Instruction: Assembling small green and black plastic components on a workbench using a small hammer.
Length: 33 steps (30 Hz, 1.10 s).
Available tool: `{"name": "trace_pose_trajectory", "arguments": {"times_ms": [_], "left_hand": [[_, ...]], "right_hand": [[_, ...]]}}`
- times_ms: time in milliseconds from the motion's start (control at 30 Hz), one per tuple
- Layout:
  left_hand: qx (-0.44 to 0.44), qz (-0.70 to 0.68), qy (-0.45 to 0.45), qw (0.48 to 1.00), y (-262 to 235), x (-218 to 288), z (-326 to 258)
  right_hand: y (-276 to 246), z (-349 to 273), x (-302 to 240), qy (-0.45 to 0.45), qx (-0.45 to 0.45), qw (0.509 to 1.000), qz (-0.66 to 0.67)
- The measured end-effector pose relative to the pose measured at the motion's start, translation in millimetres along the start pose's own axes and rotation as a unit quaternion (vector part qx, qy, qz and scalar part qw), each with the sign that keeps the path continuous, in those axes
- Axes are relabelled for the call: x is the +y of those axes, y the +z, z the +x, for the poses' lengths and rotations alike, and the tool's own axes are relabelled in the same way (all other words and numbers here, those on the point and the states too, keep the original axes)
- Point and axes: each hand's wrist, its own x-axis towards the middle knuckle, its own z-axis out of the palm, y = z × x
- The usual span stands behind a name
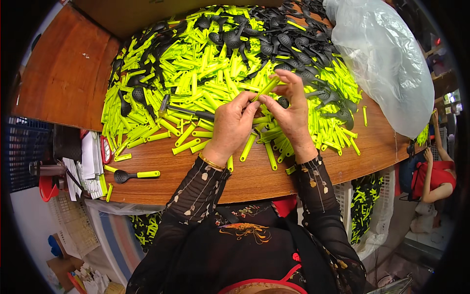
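My left hand [229,126] and my right hand [291,117] meet over the middle of the table, both closed on one lime-green handle [269,86]. Thumbs and fingertips pinch its near end, and the far end tilts up to the right between the right fingers. Beneath and beyond them spreads a big heap of loose green handles [181,66]. Black perforated spoon heads [295,61] lie among these, mostly at the far right. A hammer [183,110] rests on the heap, left of my left hand. One spoon with black head and green handle [135,175] lies near the front left edge.
A cardboard box wall [166,14] borders the heap at the back. Clear plastic sheeting [384,63] covers the table's right side. Papers [92,161] and a red-handled tool [105,150] sit at left. Crates of spoons [364,206] stand below. Another person in red [434,179] is at far right.
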Motion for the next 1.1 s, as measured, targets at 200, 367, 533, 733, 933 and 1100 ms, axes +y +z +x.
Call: {"name": "trace_pose_trajectory", "arguments": {"times_ms": [200, 367, 533, 733, 933, 1100], "left_hand": [[0.020, -0.071, 0.032, 0.997, 10, -1, -2], [-0.011, -0.017, 0.012, 1.000, 8, 2, 0], [-0.009, -0.047, 0.030, 0.998, 6, 4, -1], [0.026, -0.002, 0.074, 0.997, 4, 5, -1], [0.026, 0.025, 0.087, 0.996, 8, 7, -2], [-0.005, -0.021, 0.059, 0.998, 9, 6, -1]], "right_hand": [[-5, 6, -4, 0.195, -0.103, 0.946, 0.238], [-12, 6, 2, 0.180, -0.118, 0.946, 0.241], [-8, 5, 0, 0.155, -0.105, 0.950, 0.251], [-6, 2, -1, 0.154, -0.104, 0.943, 0.276], [-10, 6, -9, 0.093, -0.084, 0.967, 0.222], [-13, 7, -4, 0.025, -0.072, 0.991, 0.114]]}}
